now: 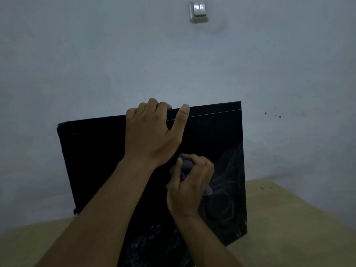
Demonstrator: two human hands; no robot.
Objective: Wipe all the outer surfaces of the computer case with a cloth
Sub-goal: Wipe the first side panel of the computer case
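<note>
Obs.: computer case (96,160) stands upright on the desk (289,218), directly under both hands. Left hand (152,135) hooks its fingers over the top edge, thumb laid flat on the near panel. Right hand (189,182), just below it, clenches a bunched grey-purple cloth (185,163) against that panel.

Judgement: case looks rigid, bulky, probably heavy. The glossy panel beside the right hand is likely slick and scratch-prone. Best hold is the top edge; light cloth pressure only.

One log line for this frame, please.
left hand: grips case top edge | right hand: presses cloth on side panel | case: upright on tan surface
</note>
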